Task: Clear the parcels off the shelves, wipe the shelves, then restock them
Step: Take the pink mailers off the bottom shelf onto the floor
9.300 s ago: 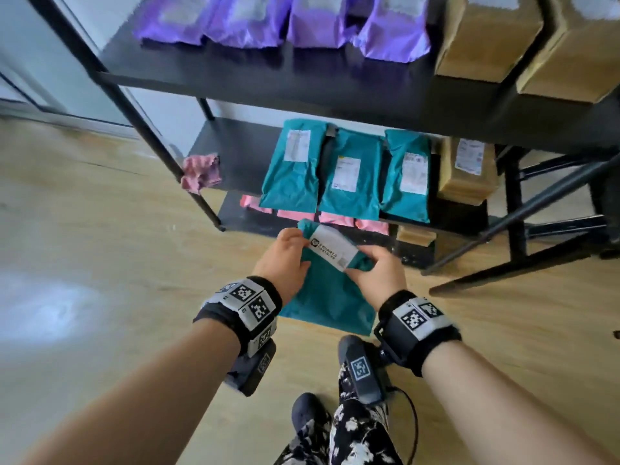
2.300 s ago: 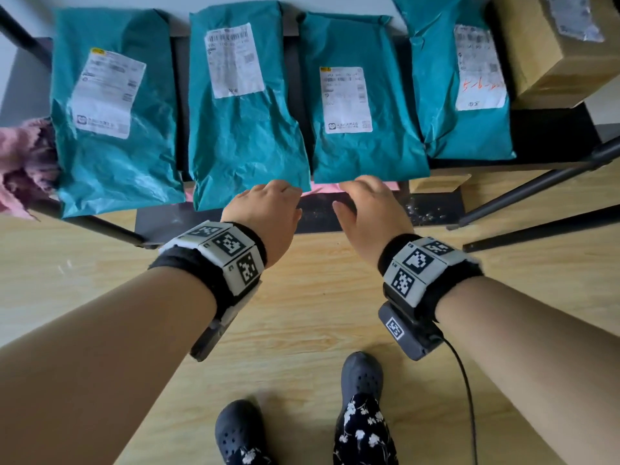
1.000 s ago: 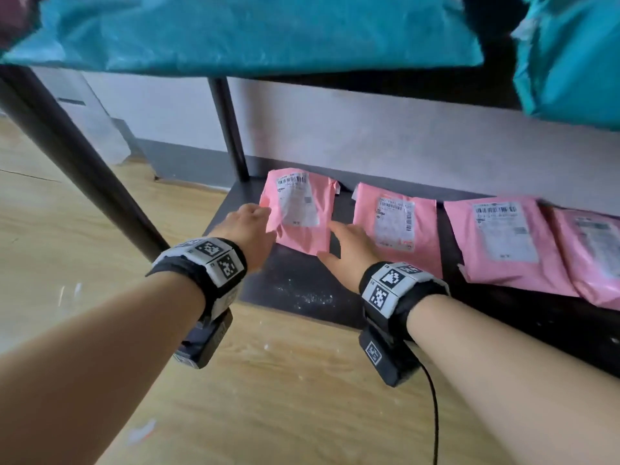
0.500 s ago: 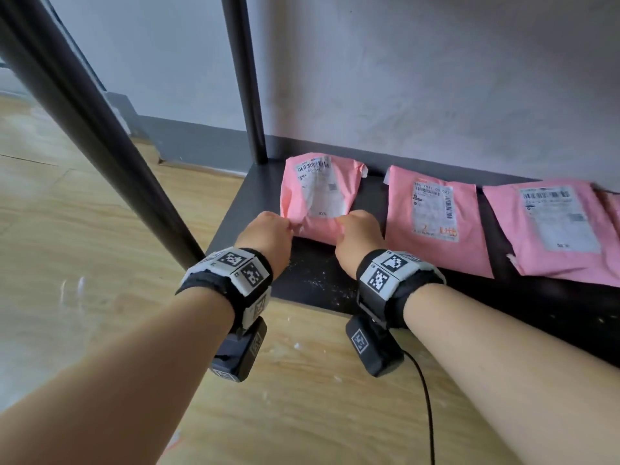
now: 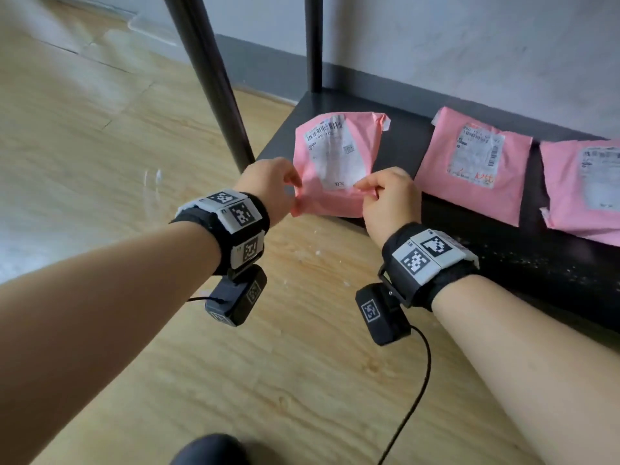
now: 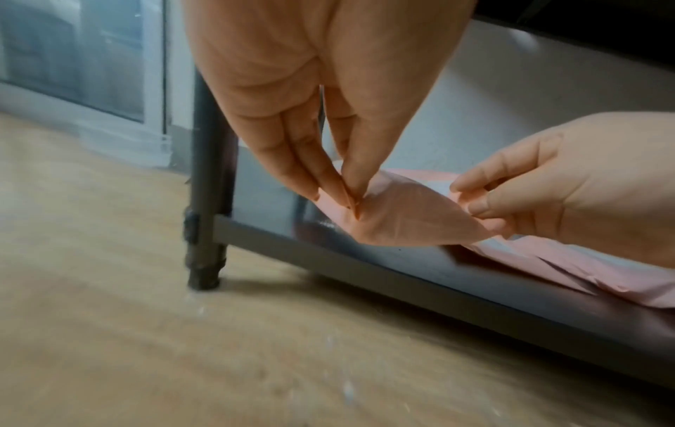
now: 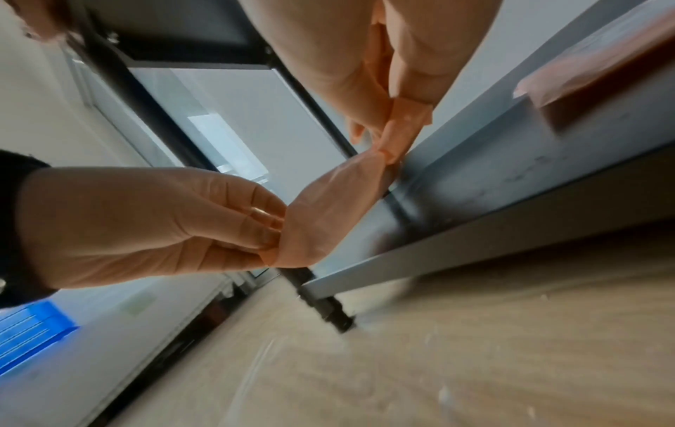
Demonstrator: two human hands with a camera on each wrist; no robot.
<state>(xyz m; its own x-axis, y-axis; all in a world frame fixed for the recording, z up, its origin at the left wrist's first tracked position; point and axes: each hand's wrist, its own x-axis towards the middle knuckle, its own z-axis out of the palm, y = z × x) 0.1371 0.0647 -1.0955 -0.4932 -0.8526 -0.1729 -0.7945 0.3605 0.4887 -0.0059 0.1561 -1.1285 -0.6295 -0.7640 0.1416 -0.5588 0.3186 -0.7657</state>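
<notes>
A pink parcel (image 5: pixel 335 162) with a white label lies tilted at the left end of the black bottom shelf (image 5: pixel 496 253), its near edge lifted off the shelf. My left hand (image 5: pixel 268 186) pinches its near left corner and my right hand (image 5: pixel 385 196) pinches its near right corner. The left wrist view shows my left hand (image 6: pixel 350 199) pinching the pink parcel (image 6: pixel 402 222) between thumb and fingers. In the right wrist view my right hand (image 7: pixel 394 121) pinches the other corner of the pink parcel (image 7: pixel 328 216).
Two more pink parcels (image 5: pixel 473 166) (image 5: pixel 587 193) lie to the right on the same shelf. A black shelf post (image 5: pixel 211 78) stands just left of my hands, another (image 5: pixel 313 41) at the back. The wooden floor (image 5: pixel 268 380) spreads in front, specked with white crumbs.
My hands have closed on the parcel's near corners and drawn it up and toward me, past the shelf's front edge. Earlier I put a teal parcel on the shelf above and crouched lower.
</notes>
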